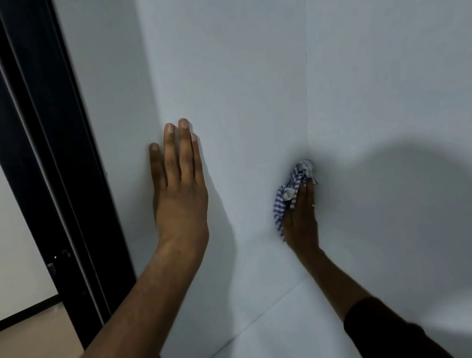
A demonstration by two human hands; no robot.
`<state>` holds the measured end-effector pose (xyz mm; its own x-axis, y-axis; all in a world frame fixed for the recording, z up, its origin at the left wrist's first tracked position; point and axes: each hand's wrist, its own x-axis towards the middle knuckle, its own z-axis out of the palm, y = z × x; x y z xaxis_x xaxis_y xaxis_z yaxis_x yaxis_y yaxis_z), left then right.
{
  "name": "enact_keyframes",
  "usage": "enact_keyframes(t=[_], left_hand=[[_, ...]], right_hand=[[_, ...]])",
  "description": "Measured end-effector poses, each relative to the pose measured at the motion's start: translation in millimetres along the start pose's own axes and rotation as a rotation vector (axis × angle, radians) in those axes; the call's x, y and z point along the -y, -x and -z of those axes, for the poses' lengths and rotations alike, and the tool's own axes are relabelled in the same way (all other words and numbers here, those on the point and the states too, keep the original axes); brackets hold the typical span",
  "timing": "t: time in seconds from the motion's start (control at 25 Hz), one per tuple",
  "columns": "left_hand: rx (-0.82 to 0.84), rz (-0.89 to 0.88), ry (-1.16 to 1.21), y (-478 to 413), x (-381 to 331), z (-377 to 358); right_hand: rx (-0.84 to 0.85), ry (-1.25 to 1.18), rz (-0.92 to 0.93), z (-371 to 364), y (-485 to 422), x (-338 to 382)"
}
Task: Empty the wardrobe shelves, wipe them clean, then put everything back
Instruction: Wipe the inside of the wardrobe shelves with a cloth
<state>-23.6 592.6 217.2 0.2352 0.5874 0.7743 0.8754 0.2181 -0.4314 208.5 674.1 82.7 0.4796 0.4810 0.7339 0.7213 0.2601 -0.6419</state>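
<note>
Head view puts us right inside the white wardrobe (242, 56), and the striped cloth (293, 189) is the landmark; it is bunched into the back corner, just above the line where the back panel meets the shelf (281, 339); the right hand (299, 218) presses it against the panel with fingers laid fairly straight over it, so the grip looks like a flat press more than a clench, though the thumb side is hidden; left of the cloth, well apart, the left hand (179, 193) rests flat and spread on the side panel, fingers straight, holding nothing, apparently bracing.

Risks from here, as I judge them: the cloth is a loose wad with a tail hanging left of the palm; a fast stroke could let it slip out from under the fingers; the corner seam may get skipped; leaning hard on the left palm could smear or flex that panel.

Hard to tell: whether the cloth is damp; whether the shelf is already wiped; a heavy shadow right of the cloth dims that panel; the emptied items are nowhere in view; far left of the cloth, the dark door frame (46, 175) is blurred.
</note>
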Motion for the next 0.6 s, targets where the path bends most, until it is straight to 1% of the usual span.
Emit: enact_keyframes(t=[0.04,0.08,0.12,0.2,0.24,0.28,0.32,0.36,0.4,0.44,0.48,0.52,0.56,0.6], left_hand=[[0.005,-0.002,0.009,3.2,-1.4,0.3],[0.015,-0.018,0.027,9.8,-4.9,-1.2],[0.035,-0.044,0.048,18.4,-9.9,-4.2],[0.071,-0.100,0.078,42.1,-21.6,-14.1],[0.076,-0.113,0.076,54.2,-25.2,-18.8],[0.078,-0.116,0.065,63.8,-27.3,-23.7],[0.083,-0.119,0.050,70.2,-27.4,-28.4],[0.082,-0.124,0.028,73.6,-26.1,-31.2],[0.076,-0.132,0.006,75.5,-25.5,-33.4],[0.068,-0.136,-0.009,77.3,-25.6,-33.7],[0.066,-0.146,-0.025,78.1,-27.2,-34.0],[0.073,-0.157,-0.045,77.0,-29.7,-34.7],[0.082,-0.161,-0.049,76.3,-32.2,-35.4],[0.090,-0.156,-0.040,75.3,-33.0,-35.7]], right_hand=[[0.067,-0.032,-0.008,-3.6,17.5,15.0],[0.177,-0.045,0.058,-8.6,44.0,33.1],[0.274,-0.045,0.224,-12.4,74.3,51.0],[0.443,0.026,0.659,-21.8,126.0,52.7],[0.443,0.060,0.774,-23.5,124.6,40.4],[0.392,0.061,0.711,-24.7,112.5,21.2],[0.350,0.035,0.502,-21.6,97.7,7.5],[0.311,-0.005,0.207,-16.5,78.1,-7.3],[0.254,-0.039,-0.049,-8.0,62.4,-22.4],[0.233,-0.072,-0.198,-3.2,55.7,-29.3],[0.232,-0.091,-0.216,-2.6,58.0,-22.7],[0.245,-0.121,-0.170,-4.9,65.8,-0.8],[0.281,-0.137,-0.034,-10.6,77.7,26.1],[0.314,-0.143,0.163,-14.2,92.1,54.6]])
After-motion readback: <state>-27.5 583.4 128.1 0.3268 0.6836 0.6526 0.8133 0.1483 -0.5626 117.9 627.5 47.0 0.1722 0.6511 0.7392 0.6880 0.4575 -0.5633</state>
